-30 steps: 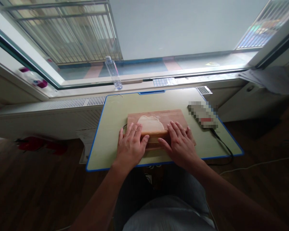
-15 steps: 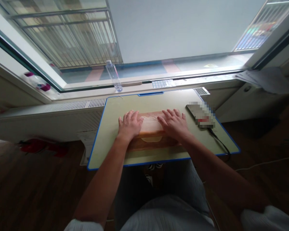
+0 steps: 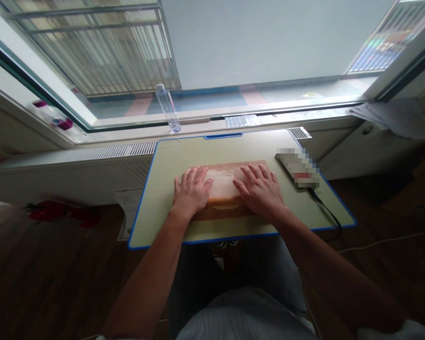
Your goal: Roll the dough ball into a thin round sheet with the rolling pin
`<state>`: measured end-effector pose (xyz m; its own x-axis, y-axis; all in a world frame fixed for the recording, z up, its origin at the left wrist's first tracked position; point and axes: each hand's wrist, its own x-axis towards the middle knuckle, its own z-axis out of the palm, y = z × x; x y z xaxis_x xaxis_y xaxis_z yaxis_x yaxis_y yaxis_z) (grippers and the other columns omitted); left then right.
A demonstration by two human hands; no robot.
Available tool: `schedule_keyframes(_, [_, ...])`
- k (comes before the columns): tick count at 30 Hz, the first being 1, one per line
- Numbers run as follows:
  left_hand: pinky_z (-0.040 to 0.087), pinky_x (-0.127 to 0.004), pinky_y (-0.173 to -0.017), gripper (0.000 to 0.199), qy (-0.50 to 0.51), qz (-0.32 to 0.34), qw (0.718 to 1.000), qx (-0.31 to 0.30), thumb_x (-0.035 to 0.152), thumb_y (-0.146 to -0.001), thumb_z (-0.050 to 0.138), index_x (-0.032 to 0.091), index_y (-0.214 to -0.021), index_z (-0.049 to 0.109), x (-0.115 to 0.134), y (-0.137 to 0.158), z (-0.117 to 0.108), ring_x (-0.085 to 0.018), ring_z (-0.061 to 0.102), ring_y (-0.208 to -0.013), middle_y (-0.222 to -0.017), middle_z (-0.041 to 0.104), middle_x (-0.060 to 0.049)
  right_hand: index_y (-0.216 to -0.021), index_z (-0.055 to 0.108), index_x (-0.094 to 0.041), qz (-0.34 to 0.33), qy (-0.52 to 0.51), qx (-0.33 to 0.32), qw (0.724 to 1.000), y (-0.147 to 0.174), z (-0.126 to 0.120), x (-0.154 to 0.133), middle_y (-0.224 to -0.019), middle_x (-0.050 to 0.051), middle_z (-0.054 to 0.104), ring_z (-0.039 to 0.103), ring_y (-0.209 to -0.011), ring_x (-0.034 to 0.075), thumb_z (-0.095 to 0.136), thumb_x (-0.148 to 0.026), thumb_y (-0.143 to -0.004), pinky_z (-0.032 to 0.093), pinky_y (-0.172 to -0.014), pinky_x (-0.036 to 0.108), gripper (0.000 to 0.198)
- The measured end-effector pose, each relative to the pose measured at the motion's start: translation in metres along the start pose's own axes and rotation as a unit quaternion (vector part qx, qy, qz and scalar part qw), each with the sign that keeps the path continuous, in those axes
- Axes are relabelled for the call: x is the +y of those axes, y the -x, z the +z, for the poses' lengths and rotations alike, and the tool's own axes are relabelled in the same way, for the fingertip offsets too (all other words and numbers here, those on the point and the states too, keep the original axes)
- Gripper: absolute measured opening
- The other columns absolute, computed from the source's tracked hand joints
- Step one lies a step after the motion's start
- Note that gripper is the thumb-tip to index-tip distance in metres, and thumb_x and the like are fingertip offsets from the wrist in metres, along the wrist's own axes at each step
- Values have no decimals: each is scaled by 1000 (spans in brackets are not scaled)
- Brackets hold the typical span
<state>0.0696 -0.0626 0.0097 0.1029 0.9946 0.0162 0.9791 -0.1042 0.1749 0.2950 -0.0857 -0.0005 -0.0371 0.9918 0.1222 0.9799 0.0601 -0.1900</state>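
Observation:
On a small pale-green table with a blue rim lies a brown, wood-coloured box-like thing. Its top is whitish, with a wavy pale line near the far side, and a narrow pale patch shows on its near face. My left hand rests flat over its left end, fingers stretched forward. Over the right end lies my right hand, fingers spread and thumb pointing inward. Both palms touch it from above, and they hide its two ends. I cannot tell exactly what kind of thing it is.
A pixelated phone-like device with a black cable lies on the table's right. A clear bottle stands on the windowsill; another bottle is farther left. Papers lie at right. Something red sits on the floor.
My right hand has shifted slightly right, baring more of the brown far part. The pale patch on the near face looks narrower. The view has moved a little.

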Motion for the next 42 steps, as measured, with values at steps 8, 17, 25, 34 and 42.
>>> schedule_keyframes(8, [37, -62, -134, 55, -8, 5, 1000, 7, 52, -116, 34, 33, -160, 61, 0, -12, 1, -31, 48, -160, -173, 55, -7, -167, 55, -23, -7, -12, -6, 1000, -13, 2, 4, -177, 9, 50, 36, -166, 39, 32, -64, -115, 32, -133, 61, 70])
schedule_keyframes(17, [30, -68, -136, 49, -2, -11, 999, 39, 46, -114, 42, 29, -153, 66, 5, -27, -2, -34, 51, -157, -170, 58, -10, -163, 59, -21, -4, -32, -5, 999, -34, 6, 8, -173, 11, 54, 42, -162, 40, 35, -68, -114, 31, -133, 60, 73])
schedule_keyframes(25, [28, -70, -135, 42, 19, -18, 998, 53, 41, -114, 45, 28, -144, 70, 6, -41, -5, -35, 56, -150, -162, 65, -12, -153, 66, -17, -16, -44, 26, 999, -50, 10, 9, -162, 16, 65, 54, -151, 37, 43, -63, -112, 37, -128, 55, 66])
schedule_keyframes(34, [37, -60, -126, 34, -6, 8, 994, 112, 37, -112, 48, 24, -124, 77, 4, -57, -2, -35, 64, -133, -141, 76, -14, -145, 71, -13, -32, -84, 52, 995, -63, 11, 12, -146, 17, 74, 62, -139, 36, 58, -59, -107, 43, -123, 49, 61])
schedule_keyframes(42, [44, -53, -112, 32, -13, 28, 992, 121, 36, -112, 48, 22, -119, 77, 4, -50, -1, -35, 67, -126, -134, 78, -15, -140, 75, -18, -90, -45, 68, 993, -49, 6, 8, -154, 14, 71, 60, -142, 35, 56, -59, -109, 40, -123, 51, 54])
